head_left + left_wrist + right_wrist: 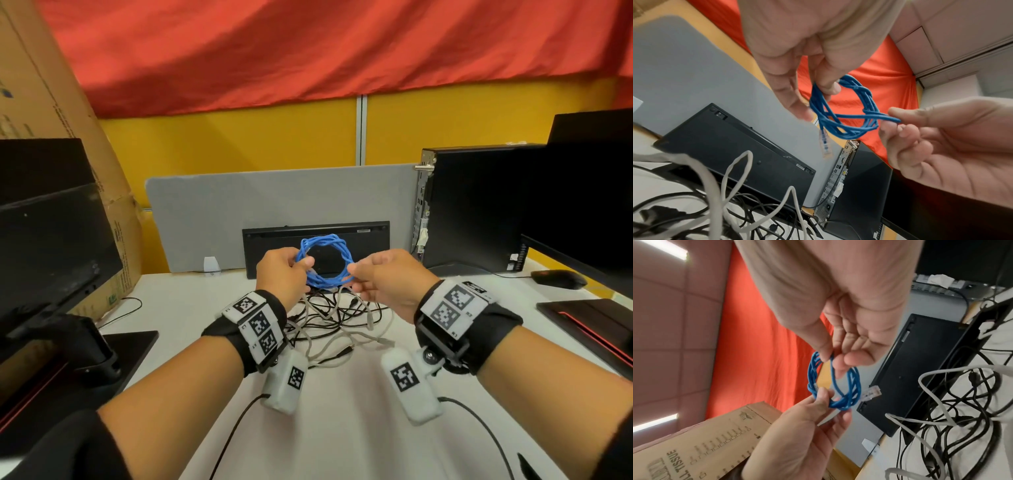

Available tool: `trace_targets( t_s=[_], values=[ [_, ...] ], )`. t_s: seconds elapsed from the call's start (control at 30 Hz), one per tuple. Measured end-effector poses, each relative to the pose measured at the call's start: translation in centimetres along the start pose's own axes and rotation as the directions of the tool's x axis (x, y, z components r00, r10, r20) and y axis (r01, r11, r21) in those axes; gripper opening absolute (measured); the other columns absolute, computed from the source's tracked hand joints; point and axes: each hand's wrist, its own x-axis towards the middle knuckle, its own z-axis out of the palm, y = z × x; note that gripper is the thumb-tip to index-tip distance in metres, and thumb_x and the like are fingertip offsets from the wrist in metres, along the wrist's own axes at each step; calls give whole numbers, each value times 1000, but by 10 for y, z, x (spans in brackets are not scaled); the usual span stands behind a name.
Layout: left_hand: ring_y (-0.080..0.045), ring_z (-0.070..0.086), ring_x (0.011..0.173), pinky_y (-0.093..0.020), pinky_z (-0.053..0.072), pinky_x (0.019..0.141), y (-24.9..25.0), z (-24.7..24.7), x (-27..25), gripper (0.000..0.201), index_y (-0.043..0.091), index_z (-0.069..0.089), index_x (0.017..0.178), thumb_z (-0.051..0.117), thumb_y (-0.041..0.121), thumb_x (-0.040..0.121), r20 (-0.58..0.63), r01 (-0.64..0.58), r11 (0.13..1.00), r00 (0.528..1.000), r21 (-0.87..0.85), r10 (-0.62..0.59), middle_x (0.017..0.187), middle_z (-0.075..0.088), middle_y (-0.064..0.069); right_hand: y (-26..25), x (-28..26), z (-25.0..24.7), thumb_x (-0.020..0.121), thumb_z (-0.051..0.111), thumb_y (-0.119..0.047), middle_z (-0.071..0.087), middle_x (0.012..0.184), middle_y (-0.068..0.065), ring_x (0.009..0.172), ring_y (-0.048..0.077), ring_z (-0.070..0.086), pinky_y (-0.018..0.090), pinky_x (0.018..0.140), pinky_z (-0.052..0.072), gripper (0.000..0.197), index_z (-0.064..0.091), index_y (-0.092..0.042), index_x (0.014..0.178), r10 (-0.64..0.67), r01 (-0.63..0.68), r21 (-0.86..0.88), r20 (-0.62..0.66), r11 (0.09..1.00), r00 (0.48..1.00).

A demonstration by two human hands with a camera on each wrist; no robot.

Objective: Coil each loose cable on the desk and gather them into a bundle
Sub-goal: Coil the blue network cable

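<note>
A: Above desk (342, 428), head cam: blue cable (325, 262) coiled, held upright betw hands. L hand (281, 274) pinches 9 o'clock side, R hand (383, 277) 3 o'clock.

B: L wrist: plug (825, 146) dangles at 6.

A: R wrist: same pinch. Loose cables (335, 322) right below, both hands equally near.

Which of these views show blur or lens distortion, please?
Head view: sharp around the blue cable, edges bowed by the wide lens. Left wrist view: the cable's plug and the grey cables are smeared. Right wrist view: soft throughout, cardboard box stretched.
</note>
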Motion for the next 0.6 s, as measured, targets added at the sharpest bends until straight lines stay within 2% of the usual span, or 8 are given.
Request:
trace_targets(
  t_s=[0.07,0.13,0.23,0.4,0.47,0.5,0.53,0.6],
  values=[
    [-17,67,68,-31,59,65,-1,-2,1,15,16,66,82,59,17,95,-10,-11,1000,1000,19,11,81,67,-9,2,0,1,94,60,-6,65,77,14,57,13,54,23,54,47,12,66,4,91,9,-11,119,13,993,1000],
    [-14,66,65,-26,57,61,-1,-2,2,18,17,66,78,60,18,94,-18,-5,1000,1000,22,5,78,67,-7,3,1,3,94,58,-5,66,81,15,58,13,53,23,55,46,11,65,3,93,7,-11,198,21,980,1000],
    [-18,71,73,-29,60,66,-1,-2,2,16,15,67,79,61,17,94,-5,43,999,999,-19,-43,82,70,-9,4,0,5,95,56,-3,71,91,20,59,13,52,23,55,46,15,61,8,103,2,-17,287,50,958,999],
    [-16,71,68,-26,59,62,-4,-4,2,15,12,67,78,63,15,92,-14,94,994,995,-63,-95,80,69,-10,6,-1,-1,95,56,-2,59,70,9,56,13,47,23,52,41,15,66,6,102,-36,16,248,74,969,997],
    [-15,71,67,-26,60,63,-5,-5,2,15,11,68,78,63,15,92,-5,127,987,992,-97,-128,81,69,-11,6,-2,-6,92,60,-3,62,69,6,55,12,49,23,54,41,11,70,0,96,-99,92,85,89,992,991],
    [-14,71,67,-27,60,65,-4,-6,2,15,10,68,78,63,14,92,4,147,983,989,-111,-148,81,69,-11,4,-2,-9,90,64,-6,66,69,3,55,9,53,22,55,43,8,72,-6,92,-143,152,-101,86,983,986],
    [-14,70,66,-28,61,66,-4,-8,1,15,10,68,78,63,14,92,15,166,978,986,-123,-166,81,69,-11,3,-2,-13,88,68,-10,68,69,-1,55,5,57,20,57,44,7,73,-13,87,-195,210,-321,79,923,978],
    [-14,69,62,-28,61,65,-3,-7,-1,16,10,68,77,63,13,92,46,207,967,978,-148,-202,79,68,-11,0,-2,-18,86,70,-16,68,70,-9,61,1,61,15,59,44,8,71,-22,80,-303,293,-643,99,708,948]
  ],
)
